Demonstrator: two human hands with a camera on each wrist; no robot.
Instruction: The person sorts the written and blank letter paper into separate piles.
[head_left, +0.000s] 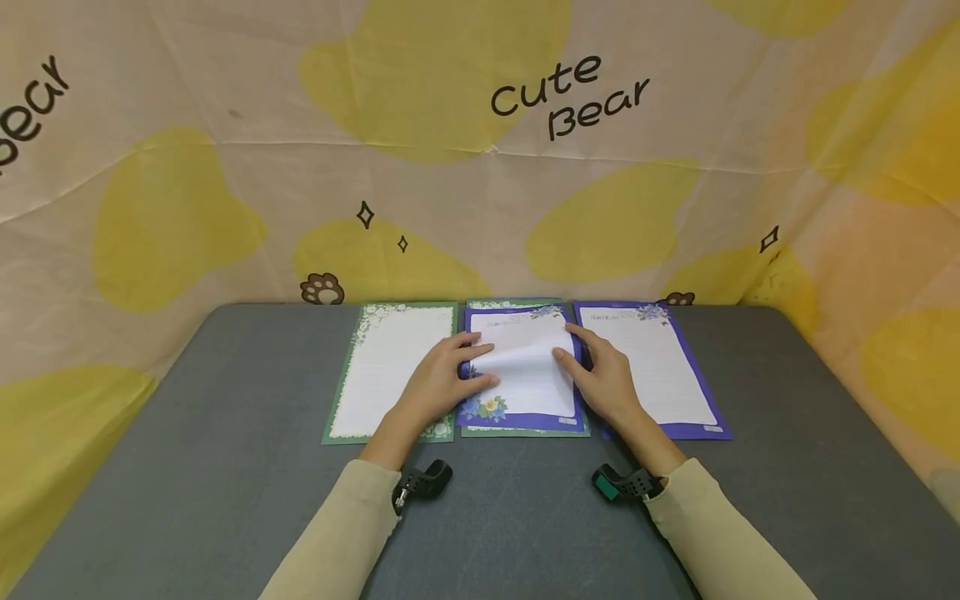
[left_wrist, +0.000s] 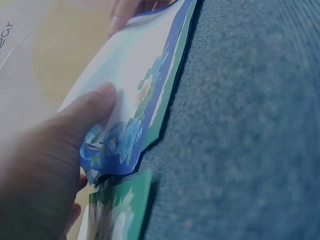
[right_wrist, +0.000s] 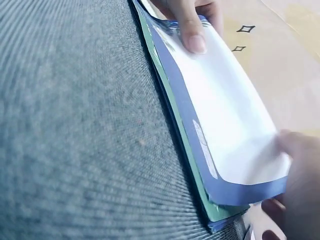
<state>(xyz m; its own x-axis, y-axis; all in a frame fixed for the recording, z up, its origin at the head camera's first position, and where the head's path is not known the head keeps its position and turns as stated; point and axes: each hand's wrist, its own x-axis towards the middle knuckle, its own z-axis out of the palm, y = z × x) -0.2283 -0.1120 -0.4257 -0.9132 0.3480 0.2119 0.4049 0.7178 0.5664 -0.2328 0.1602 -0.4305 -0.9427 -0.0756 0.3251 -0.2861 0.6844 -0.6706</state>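
A blue-purple bordered sheet of paper (head_left: pixel 525 387) with printed flowers lies at the middle of the table, bowed up between both hands. My left hand (head_left: pixel 438 379) holds its left edge, the thumb (left_wrist: pixel 95 105) on top and other fingers partly hidden by the sheet's edge. At the opposite edge, my right hand (head_left: pixel 606 375) grips the sheet, its thumb (right_wrist: pixel 295 142) on the white face and fingertips lower at the side. Beneath the held sheet, green-bordered paper (right_wrist: pixel 217 212) shows along the edge, with more blue edges under it.
A green-bordered sheet (head_left: pixel 393 367) lies to the left, partly under the left hand. To the right lies another blue-purple bordered sheet (head_left: pixel 663 367), partly behind the right hand. The grey table (head_left: pixel 255 467) meets a yellow patterned cloth (head_left: pixel 450 192) at the back.
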